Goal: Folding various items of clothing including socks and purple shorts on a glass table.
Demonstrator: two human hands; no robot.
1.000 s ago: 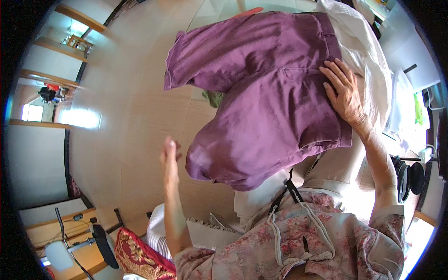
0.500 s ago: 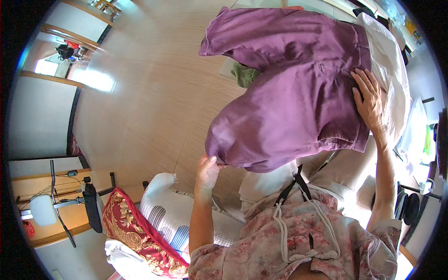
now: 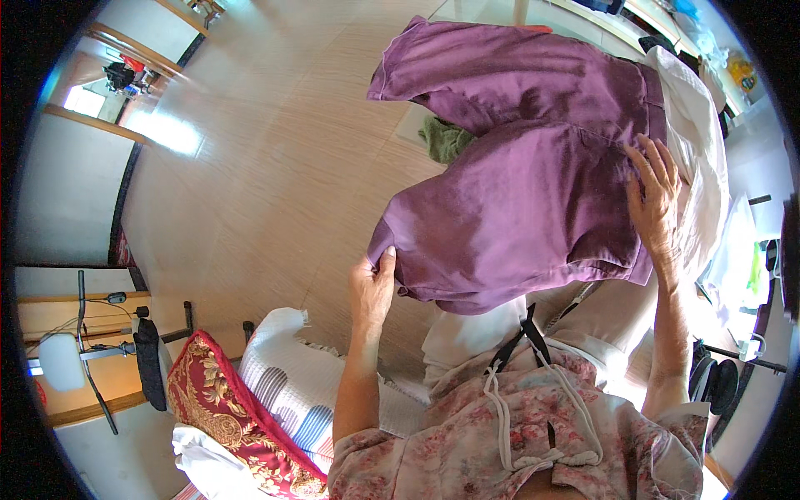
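Note:
A pair of purple shorts (image 3: 525,183) is spread out in front of me, its waistband to the right and its two legs pointing left. At the hem of the nearer leg, my left hand (image 3: 375,287) pinches the cloth between thumb and fingers. Over by the waistband, my right hand (image 3: 656,196) has its fingers spread and slightly bent, at or just above the fabric. White cloth (image 3: 696,158) lies under and beyond the waistband. What supports the shorts is mostly hidden beneath them.
A crumpled green cloth (image 3: 446,139) shows beyond the shorts, between the legs. To my left lie a red and gold cushion (image 3: 217,408) and a white quilted fabric (image 3: 283,367). Exercise equipment (image 3: 100,350) stands at the far left, above wood-coloured flooring (image 3: 250,192).
My left hand has moved up a little along the hem, shifting the nearer leg's edge. My right hand's fingers have lifted and bent from lying flat on the waistband.

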